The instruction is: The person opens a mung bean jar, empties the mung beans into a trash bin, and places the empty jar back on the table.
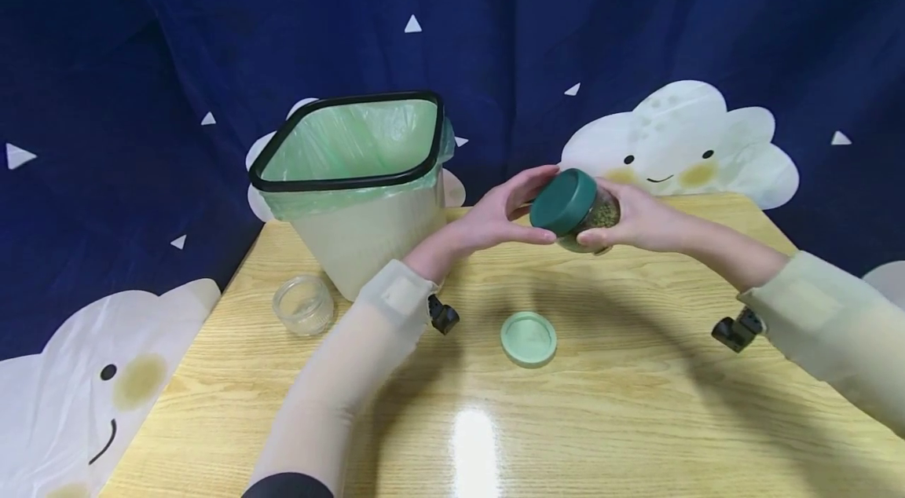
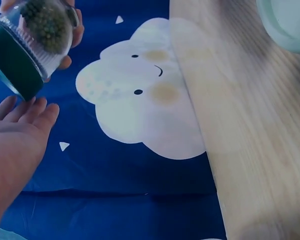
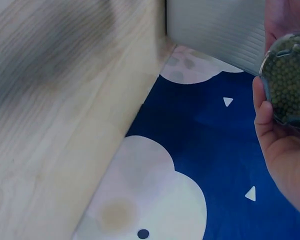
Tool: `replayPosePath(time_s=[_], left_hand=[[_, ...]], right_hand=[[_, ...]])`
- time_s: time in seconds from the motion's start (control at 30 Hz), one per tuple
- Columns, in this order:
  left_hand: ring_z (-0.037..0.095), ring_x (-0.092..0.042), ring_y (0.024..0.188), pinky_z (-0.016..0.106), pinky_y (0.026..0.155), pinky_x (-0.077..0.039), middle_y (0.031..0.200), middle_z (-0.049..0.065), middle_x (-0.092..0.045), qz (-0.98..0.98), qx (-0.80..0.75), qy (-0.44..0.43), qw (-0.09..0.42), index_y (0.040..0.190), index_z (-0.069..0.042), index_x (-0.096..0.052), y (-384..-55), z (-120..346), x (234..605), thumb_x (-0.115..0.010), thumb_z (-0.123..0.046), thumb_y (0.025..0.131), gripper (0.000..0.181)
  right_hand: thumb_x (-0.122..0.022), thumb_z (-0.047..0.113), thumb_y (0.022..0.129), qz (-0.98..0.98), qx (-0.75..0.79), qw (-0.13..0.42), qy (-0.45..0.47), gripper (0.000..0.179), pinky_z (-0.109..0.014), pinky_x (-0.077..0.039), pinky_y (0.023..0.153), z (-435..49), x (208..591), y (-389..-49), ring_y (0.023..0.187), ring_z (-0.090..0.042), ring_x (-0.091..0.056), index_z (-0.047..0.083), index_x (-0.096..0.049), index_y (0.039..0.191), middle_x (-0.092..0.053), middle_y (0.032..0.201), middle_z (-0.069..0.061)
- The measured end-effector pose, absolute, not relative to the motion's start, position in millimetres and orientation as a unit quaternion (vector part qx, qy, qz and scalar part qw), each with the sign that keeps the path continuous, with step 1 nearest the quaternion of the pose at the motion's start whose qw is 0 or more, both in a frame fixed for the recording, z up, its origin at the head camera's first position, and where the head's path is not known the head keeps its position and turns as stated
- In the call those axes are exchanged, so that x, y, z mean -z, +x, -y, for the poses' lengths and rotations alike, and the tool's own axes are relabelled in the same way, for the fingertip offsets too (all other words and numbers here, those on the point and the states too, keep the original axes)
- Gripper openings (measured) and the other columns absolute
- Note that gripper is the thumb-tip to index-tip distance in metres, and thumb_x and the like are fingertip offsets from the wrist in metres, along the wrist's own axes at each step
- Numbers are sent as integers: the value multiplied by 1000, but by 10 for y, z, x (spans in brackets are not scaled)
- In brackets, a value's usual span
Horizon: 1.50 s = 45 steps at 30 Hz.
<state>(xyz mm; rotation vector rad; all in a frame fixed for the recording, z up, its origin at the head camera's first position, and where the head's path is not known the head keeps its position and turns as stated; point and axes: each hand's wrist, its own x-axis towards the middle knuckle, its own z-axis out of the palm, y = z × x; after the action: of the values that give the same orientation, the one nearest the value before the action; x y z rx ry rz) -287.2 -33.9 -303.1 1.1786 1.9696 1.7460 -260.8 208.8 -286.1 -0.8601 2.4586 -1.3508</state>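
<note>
My right hand (image 1: 639,217) grips a clear glass jar (image 1: 602,215) by its body, thumb on the near side, and holds it tilted above the table. Small green beans (image 3: 290,82) fill part of the jar and show through its base in the right wrist view. A dark green lid (image 1: 563,201) caps the end facing left. Around that lid my left hand (image 1: 495,214) is spread, thumb below and fingers above. The left wrist view shows the fingers (image 2: 46,117) fairly straight, their tips right at the lid's edge.
A bin (image 1: 368,235) with a black rim and green liner stands at the back left. Beside it sits a small clear glass container (image 1: 304,305). A pale green round lid (image 1: 529,338) lies mid-table. A dark blue curtain (image 1: 488,34) hangs behind the wooden table (image 1: 601,419).
</note>
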Motion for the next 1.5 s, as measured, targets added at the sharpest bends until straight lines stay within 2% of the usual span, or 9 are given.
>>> replayPosePath(time_s=[0.13, 0.43, 0.6, 0.73, 1.07, 1.33, 1.43, 1.5], left_hand=[[8, -41, 131, 26, 107, -35, 151, 11, -38, -671, -598, 417, 135, 151, -2, -27, -2889, 336, 3020, -72, 12, 78, 87], [9, -44, 129, 27, 105, -37, 150, 17, -38, -660, -601, 430, 134, 150, 0, -28, -2884, 323, 2999, -74, 17, 74, 91], [9, -42, 131, 29, 104, -39, 151, 13, -37, -662, -592, 438, 138, 151, -2, -28, -2876, 325, 3010, -75, 15, 74, 92], [10, -42, 131, 29, 103, -41, 151, 11, -37, -682, -565, 449, 121, 152, -4, -29, -2871, 342, 3019, -77, 9, 77, 90], [11, -46, 124, 27, 98, -45, 146, 10, -40, -727, -500, 465, 72, 152, -9, -30, -2813, 392, 2966, -81, -6, 79, 89], [12, -46, 124, 26, 98, -44, 148, 8, -39, -749, -484, 446, 74, 152, -9, -31, -2795, 408, 2953, -81, -9, 79, 89], [12, -47, 122, 26, 98, -44, 145, 8, -42, -754, -485, 437, 75, 152, -10, -31, -2779, 406, 2949, -81, -9, 79, 88], [12, -47, 122, 24, 99, -42, 143, 7, -43, -761, -481, 428, 75, 152, -11, -31, -2769, 401, 2950, -81, -11, 79, 88]], right_hand=[[-73, 7, 83, -852, 416, 80, -307, 63, -35, -57, 64, -2123, 2797, -2599, 83, -19, -64, -5, -43, 137, -63, 104, -18], [-74, 10, 83, -871, 354, 50, -338, 57, -27, -51, 73, -2151, 2775, -2629, 88, -15, -61, -3, -49, 133, -65, 107, -11], [-74, 10, 83, -867, 358, 50, -344, 52, -27, -52, 71, -2148, 2796, -2615, 84, -15, -62, -3, -53, 128, -66, 101, -9], [-75, 7, 82, -856, 379, 59, -348, 51, -27, -53, 70, -2139, 2819, -2609, 83, -15, -63, -4, -53, 126, -66, 101, -10], [-77, 5, 77, -836, 421, 86, -340, 66, -34, -57, 67, -2074, 2863, -2576, 86, -16, -64, -10, -44, 133, -64, 107, -19], [-77, 2, 77, -823, 447, 93, -337, 68, -38, -58, 64, -2031, 2913, -2573, 85, -18, -65, -9, -42, 134, -63, 108, -20], [-79, 4, 77, -832, 436, 79, -335, 70, -35, -57, 69, -2026, 2939, -2582, 88, -18, -64, -6, -43, 136, -63, 109, -17], [-80, 7, 76, -842, 419, 57, -335, 71, -29, -54, 75, -2023, 2956, -2583, 93, -17, -62, -4, -44, 136, -63, 110, -15]])
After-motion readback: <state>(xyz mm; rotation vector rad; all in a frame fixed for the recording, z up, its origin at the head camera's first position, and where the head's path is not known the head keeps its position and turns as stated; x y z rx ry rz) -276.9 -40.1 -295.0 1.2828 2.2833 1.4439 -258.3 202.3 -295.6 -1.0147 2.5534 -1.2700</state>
